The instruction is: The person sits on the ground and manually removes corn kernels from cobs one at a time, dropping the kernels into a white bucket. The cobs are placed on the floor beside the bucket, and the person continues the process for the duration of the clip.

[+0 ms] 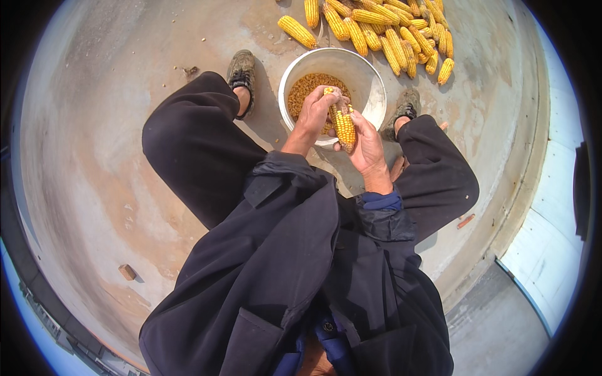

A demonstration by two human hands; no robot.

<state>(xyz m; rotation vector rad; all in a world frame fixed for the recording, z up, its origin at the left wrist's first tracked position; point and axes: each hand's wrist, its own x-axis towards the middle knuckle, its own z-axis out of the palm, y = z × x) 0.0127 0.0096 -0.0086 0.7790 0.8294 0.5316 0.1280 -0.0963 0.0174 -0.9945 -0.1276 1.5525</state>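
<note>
Both hands grip one partly shelled ear of corn (345, 128) over a white bucket (371, 89). My left hand (312, 113) wraps the far end, its thumb pressed near a patch where bare cob shows. My right hand (367, 143) holds the near end from the right side, where rows of yellow kernels are still on the cob. Loose corn kernels (305, 89) cover the bottom of the bucket, partly hidden behind my hands. The bucket stands on the floor between my feet.
A heap of whole corn ears (400, 35) lies beyond the bucket, with a single ear (297, 32) at its left edge. A brick fragment (127, 271) rests on the concrete floor (103, 164) at left. A reddish piece (465, 221) lies by my right knee, near a low ledge (522, 188).
</note>
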